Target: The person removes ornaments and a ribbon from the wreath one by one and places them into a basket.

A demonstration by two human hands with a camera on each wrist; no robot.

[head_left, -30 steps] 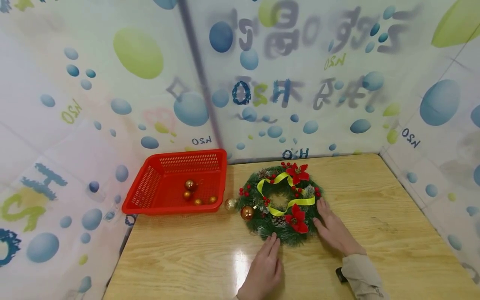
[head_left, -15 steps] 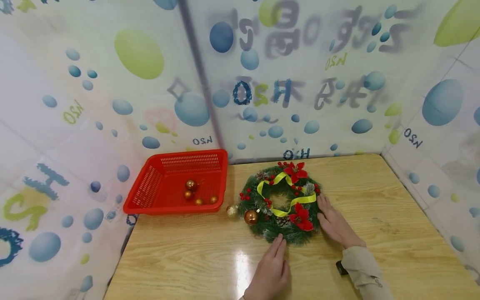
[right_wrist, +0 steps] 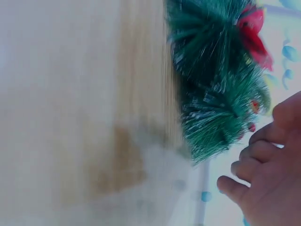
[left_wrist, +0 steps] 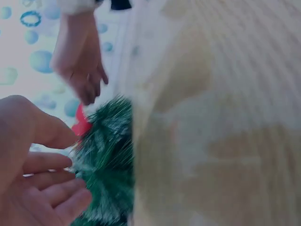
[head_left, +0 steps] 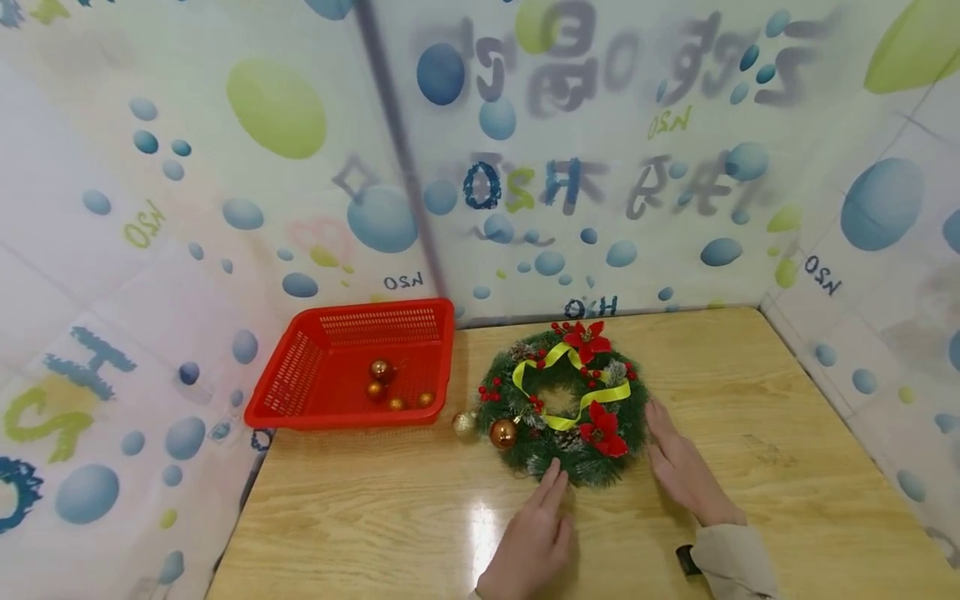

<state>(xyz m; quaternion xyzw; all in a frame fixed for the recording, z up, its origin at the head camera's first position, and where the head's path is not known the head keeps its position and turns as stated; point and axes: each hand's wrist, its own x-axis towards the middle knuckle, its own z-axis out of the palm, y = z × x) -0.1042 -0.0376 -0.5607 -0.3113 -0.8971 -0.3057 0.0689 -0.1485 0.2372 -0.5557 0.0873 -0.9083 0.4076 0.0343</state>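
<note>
A green Christmas wreath (head_left: 592, 472) lies flat on the wooden table, trimmed with red poinsettias (head_left: 603, 431), berries, pine cones and a yellow ribbon (head_left: 517, 375). On its left side sit a shiny copper bauble (head_left: 502, 433) and a pale glittery bauble (head_left: 463, 423). My left hand (head_left: 531, 533) reaches its front edge, fingers extended, the tips right at the needles. At the wreath's right edge is my right hand (head_left: 688, 468), its fingers straight and just beside the greenery. In the right wrist view, loosely bent fingers (right_wrist: 261, 150) show close to the needles (right_wrist: 211, 117). Neither hand grips anything.
A red plastic basket (head_left: 345, 421) stands to the left of the wreath, with several small gold and copper baubles (head_left: 381, 370) inside. A patterned wall covering (head_left: 637, 275) rises behind the table and on both sides.
The wreath has turned slightly counterclockwise: its top flower went left, the lower flower right. My right hand has drawn back a little to the right; my left fingertips stay at the front edge.
</note>
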